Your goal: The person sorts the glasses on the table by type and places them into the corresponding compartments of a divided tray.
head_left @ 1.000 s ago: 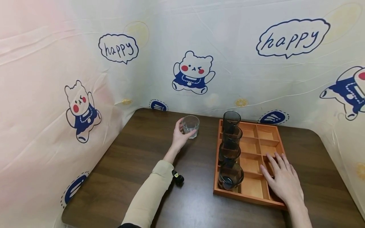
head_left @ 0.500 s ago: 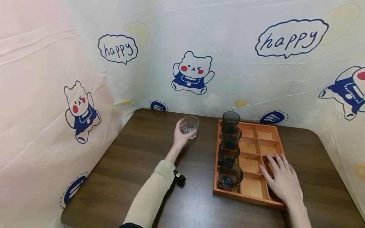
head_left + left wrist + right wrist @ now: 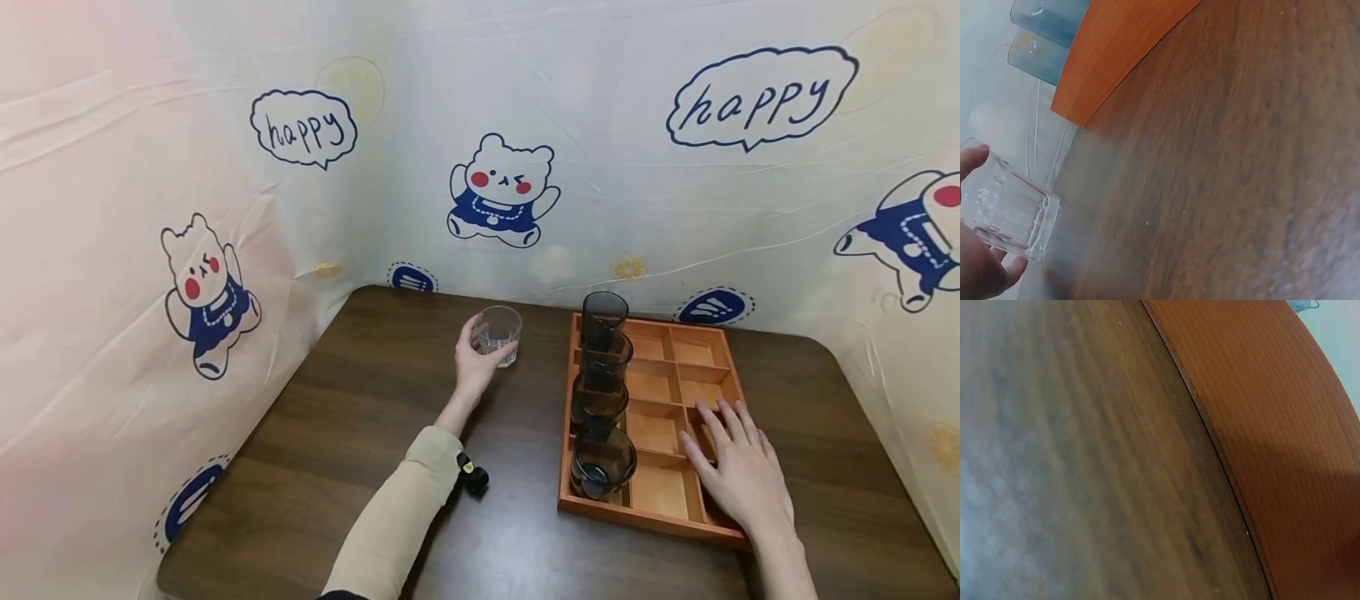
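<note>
My left hand grips a clear drinking glass upright at the back middle of the table, thumb on the near side and fingers behind. In the left wrist view the glass shows its thick base, with fingertips around its wall. On the right, my right hand rests with spread fingers over the right column of a wooden compartment tray, holding nothing. Several dark tinted glasses stand in the tray's left column, one behind another. The right wrist view shows only the tray's side wall and tabletop, not the hand.
The tray's middle compartments hold nothing visible, and its right column is partly hidden by the right hand. A dark wooden table lies under everything. Printed cloth hangs along its back and left side.
The head view has shifted slightly. Both hands, the clear glass and the tray otherwise keep practically the same places.
</note>
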{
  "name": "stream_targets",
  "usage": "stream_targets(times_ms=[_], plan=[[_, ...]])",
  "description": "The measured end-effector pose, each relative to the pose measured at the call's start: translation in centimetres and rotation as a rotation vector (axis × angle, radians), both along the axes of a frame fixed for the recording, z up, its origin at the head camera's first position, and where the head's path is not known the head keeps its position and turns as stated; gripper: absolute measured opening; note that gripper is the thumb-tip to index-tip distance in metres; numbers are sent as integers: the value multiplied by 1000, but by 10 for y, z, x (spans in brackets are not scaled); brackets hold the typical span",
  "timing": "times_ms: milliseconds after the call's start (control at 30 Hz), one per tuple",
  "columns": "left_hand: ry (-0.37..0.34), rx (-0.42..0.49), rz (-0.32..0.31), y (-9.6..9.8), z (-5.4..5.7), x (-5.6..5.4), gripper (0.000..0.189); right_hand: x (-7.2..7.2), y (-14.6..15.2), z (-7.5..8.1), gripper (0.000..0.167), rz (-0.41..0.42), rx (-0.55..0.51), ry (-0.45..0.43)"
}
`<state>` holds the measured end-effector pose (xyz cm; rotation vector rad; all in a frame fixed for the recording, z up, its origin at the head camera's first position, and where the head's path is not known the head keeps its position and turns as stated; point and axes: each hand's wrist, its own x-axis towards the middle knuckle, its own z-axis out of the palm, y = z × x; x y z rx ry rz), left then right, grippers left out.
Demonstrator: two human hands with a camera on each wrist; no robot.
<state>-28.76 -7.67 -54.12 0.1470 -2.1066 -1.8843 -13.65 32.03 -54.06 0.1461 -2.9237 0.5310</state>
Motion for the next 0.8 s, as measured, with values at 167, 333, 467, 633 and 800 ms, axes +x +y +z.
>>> stream_targets(times_ms=[167,333,467,633,800], plan=[[4,14,-8,4,3,3,86,1,0,0,69,-2,-5,-2],[42,23,-49,9,14,4,86,0,1,1,70,-3,-3,-11],[59,24,-67,13,21,3,83,0,1,1,70,-2,-3,-7],[63,25,-86,19,29,6,83,0,0,1,69,0,-4,3],[67,32,-113,24,35,8,83,0,0,0,70,-2,-7,8]])
